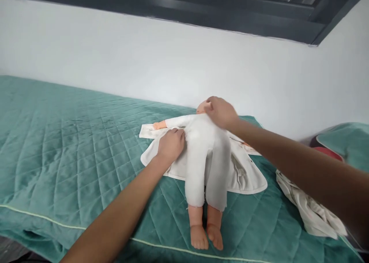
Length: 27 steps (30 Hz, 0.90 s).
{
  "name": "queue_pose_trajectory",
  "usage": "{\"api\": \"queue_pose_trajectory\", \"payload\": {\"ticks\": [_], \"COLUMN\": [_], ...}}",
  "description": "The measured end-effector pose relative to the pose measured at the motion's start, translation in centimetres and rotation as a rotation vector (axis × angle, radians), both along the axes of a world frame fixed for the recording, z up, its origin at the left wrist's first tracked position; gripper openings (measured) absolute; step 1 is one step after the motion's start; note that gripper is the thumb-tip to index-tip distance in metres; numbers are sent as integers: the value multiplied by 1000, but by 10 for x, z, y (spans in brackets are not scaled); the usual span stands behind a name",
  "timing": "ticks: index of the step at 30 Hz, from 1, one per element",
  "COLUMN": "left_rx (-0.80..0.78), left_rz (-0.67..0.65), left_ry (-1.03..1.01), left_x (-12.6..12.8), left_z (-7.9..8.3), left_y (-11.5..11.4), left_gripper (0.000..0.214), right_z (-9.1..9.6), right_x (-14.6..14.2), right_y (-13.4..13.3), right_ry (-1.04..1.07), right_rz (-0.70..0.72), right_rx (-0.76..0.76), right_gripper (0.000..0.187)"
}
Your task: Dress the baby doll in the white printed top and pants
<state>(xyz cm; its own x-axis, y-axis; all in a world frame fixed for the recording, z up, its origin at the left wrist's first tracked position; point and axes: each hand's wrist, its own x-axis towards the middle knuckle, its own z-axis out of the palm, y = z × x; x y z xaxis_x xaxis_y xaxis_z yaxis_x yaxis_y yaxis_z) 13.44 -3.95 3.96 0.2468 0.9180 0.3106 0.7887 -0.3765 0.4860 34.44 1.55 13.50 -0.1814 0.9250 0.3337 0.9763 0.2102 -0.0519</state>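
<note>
A baby doll with a white cloth body lies on its back, its feet toward me. Spread out flat beneath it is a white garment, its sleeves reaching out to both sides along the doll's arms. My left hand is closed at the left side of the doll's torso, fingers bent against it; the fingertips are hidden. At the doll's head and shoulder, my right hand curls its fingers and covers most of the head.
A green quilted cover lies under everything, with a pale piped edge at the front. Crumpled white cloth lies at the right. Behind it are a red item and green fabric. A white wall rises behind.
</note>
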Motion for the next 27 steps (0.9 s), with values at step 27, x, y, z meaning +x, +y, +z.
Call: {"api": "queue_pose_trajectory", "payload": {"ticks": [27], "left_rx": [-46], "left_rz": [315], "left_ry": [-399], "left_x": [-22], "left_z": [-33], "left_y": [34], "left_gripper": [18], "right_z": [-39], "right_x": [-68], "right_y": [5], "right_ry": [-2], "right_rz": [371], "right_rx": [-301], "right_gripper": [56]}}
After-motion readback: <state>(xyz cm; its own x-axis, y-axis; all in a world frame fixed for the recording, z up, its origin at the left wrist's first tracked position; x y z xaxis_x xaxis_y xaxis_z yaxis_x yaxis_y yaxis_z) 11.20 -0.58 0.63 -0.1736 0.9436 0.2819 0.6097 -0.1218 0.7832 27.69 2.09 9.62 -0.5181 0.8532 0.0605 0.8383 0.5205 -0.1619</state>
